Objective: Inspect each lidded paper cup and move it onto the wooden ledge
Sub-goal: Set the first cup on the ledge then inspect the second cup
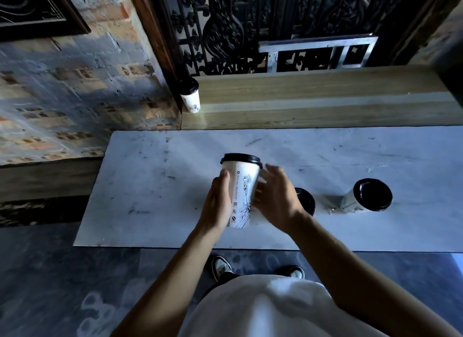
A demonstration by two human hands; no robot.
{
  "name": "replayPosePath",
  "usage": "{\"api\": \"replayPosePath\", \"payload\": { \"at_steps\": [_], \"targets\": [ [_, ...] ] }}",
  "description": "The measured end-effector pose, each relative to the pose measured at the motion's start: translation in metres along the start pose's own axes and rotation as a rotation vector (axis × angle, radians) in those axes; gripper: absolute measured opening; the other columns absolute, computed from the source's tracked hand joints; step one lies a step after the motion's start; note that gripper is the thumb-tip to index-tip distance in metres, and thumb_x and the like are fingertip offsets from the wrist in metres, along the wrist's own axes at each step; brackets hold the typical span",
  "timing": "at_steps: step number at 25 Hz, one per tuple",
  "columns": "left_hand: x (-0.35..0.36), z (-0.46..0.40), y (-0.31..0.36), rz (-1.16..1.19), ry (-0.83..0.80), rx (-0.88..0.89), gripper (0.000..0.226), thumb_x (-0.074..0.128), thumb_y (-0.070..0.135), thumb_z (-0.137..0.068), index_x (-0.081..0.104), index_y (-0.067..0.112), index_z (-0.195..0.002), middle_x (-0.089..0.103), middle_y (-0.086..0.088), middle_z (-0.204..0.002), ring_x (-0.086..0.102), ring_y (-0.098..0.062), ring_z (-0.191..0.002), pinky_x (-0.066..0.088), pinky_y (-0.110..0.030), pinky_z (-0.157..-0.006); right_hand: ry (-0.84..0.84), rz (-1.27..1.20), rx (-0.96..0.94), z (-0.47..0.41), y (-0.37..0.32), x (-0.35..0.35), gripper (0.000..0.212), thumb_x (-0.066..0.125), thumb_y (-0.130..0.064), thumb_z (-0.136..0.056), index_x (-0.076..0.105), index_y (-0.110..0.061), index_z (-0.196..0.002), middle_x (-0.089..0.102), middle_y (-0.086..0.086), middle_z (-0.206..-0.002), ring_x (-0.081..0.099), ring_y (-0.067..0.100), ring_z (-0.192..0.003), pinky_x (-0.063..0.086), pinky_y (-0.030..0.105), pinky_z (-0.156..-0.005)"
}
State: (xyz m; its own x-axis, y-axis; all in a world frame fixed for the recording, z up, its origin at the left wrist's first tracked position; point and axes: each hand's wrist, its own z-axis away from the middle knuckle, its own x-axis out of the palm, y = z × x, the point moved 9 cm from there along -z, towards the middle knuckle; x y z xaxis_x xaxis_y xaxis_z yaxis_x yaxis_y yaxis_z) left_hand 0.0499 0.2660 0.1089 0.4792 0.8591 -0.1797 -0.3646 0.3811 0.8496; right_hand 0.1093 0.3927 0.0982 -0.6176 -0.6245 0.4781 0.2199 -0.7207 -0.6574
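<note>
A white paper cup with a black lid and a line drawing [244,186] is lifted above the white table [150,186]. My left hand [218,203] grips its left side. My right hand [274,198] lies against its right side, fingers blurred. Another lidded cup [368,196] stands on the table to the right. A third cup's black lid [306,201] shows just behind my right wrist, the rest hidden. One lidded cup [191,96] stands at the left end of the wooden ledge [325,98].
A brick wall [75,98] rises left of the table. A dark ornate iron grille [250,28] and a metal frame [318,53] stand behind the ledge. My shoes [221,266] stand on the tiled floor below the table's front edge.
</note>
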Motion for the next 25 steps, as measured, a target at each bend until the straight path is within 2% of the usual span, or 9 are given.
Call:
{"api": "replayPosePath", "payload": {
  "at_steps": [4,7,9,11,13,14,17,21,25],
  "targets": [
    [0.005,0.002,-0.008,0.009,0.001,-0.063,0.068,0.028,0.072,-0.090,0.063,0.023,-0.123,0.072,-0.001,-0.114,0.069,-0.019,-0.106,0.055,-0.047,-0.098,-0.052,0.069,0.081,0.008,0.029,0.001,0.039,0.044,-0.030,-0.076,0.059,-0.004,-0.101,0.058,0.017,-0.087,0.053,0.029,-0.080,0.043,0.040,-0.083],
    [0.008,0.002,-0.011,0.041,-0.025,-0.074,0.072,0.026,0.075,-0.086,0.066,0.026,-0.121,0.074,-0.003,-0.113,0.071,-0.020,-0.104,0.057,-0.049,-0.096,-0.025,0.098,0.056,0.008,0.027,-0.004,0.045,0.049,-0.028,-0.074,0.061,-0.001,-0.107,0.064,0.021,-0.094,0.059,0.031,-0.083,0.046,0.042,-0.084],
    [0.007,0.000,-0.003,-0.040,-0.013,-0.008,0.070,0.025,0.073,-0.089,0.066,0.022,-0.116,0.073,-0.003,-0.112,0.070,-0.018,-0.102,0.056,-0.039,-0.091,-0.030,0.097,0.057,0.008,0.025,-0.006,0.048,0.054,-0.029,-0.074,0.060,0.003,-0.108,0.063,0.026,-0.102,0.059,0.034,-0.091,0.045,0.045,-0.087],
    [-0.003,0.000,0.013,-0.154,0.097,0.115,0.048,0.035,0.058,-0.101,0.061,0.018,-0.104,0.068,-0.003,-0.106,0.065,-0.015,-0.094,0.050,-0.027,-0.075,-0.016,0.105,0.045,0.007,0.023,-0.013,0.052,0.057,-0.030,-0.082,0.060,0.012,-0.112,0.065,0.028,-0.105,0.061,0.037,-0.096,0.048,0.048,-0.090],
    [-0.020,0.003,0.025,-0.130,0.231,0.222,0.023,0.053,0.040,-0.101,0.059,0.017,-0.101,0.067,-0.002,-0.095,0.062,-0.010,-0.080,0.045,-0.024,-0.065,0.004,0.161,-0.003,0.010,0.018,-0.018,0.034,0.049,-0.023,-0.099,0.072,0.001,-0.100,0.073,0.020,-0.096,0.068,0.033,-0.087,0.053,0.046,-0.088],
    [-0.026,0.004,0.030,-0.096,0.258,0.286,0.015,0.060,0.031,-0.098,0.059,0.017,-0.102,0.067,-0.001,-0.087,0.060,-0.007,-0.073,0.045,-0.024,-0.063,0.005,0.184,-0.019,0.011,0.017,-0.020,0.037,0.045,-0.018,-0.103,0.076,-0.008,-0.087,0.075,0.014,-0.087,0.070,0.028,-0.080,0.054,0.042,-0.085],
    [-0.025,0.007,0.038,-0.068,0.188,0.437,0.009,0.067,0.011,-0.093,0.069,0.018,-0.099,0.070,0.004,-0.084,0.063,-0.005,-0.072,0.050,-0.020,-0.066,0.005,0.241,-0.056,0.012,0.011,-0.020,0.039,0.048,-0.013,-0.102,0.073,-0.015,-0.073,0.075,0.001,-0.071,0.068,0.023,-0.076,0.053,0.039,-0.081],
    [-0.022,0.007,0.035,-0.031,0.131,0.441,0.017,0.073,0.013,-0.090,0.075,0.021,-0.105,0.071,0.008,-0.086,0.066,-0.005,-0.077,0.051,-0.018,-0.070,-0.080,0.298,-0.155,0.014,-0.002,-0.013,0.018,0.062,-0.026,-0.094,0.077,-0.017,-0.092,0.080,0.003,-0.090,0.074,0.021,-0.087,0.057,0.039,-0.089],
    [-0.027,0.005,0.033,-0.011,0.151,0.440,0.022,0.076,0.011,-0.088,0.074,0.022,-0.107,0.072,0.007,-0.087,0.067,-0.005,-0.078,0.053,-0.019,-0.070,-0.172,0.406,-0.209,0.012,-0.008,-0.007,0.030,0.064,-0.033,-0.094,0.071,-0.011,-0.114,0.074,0.000,-0.090,0.065,0.016,-0.076,0.057,0.031,-0.077]
  ]
}}
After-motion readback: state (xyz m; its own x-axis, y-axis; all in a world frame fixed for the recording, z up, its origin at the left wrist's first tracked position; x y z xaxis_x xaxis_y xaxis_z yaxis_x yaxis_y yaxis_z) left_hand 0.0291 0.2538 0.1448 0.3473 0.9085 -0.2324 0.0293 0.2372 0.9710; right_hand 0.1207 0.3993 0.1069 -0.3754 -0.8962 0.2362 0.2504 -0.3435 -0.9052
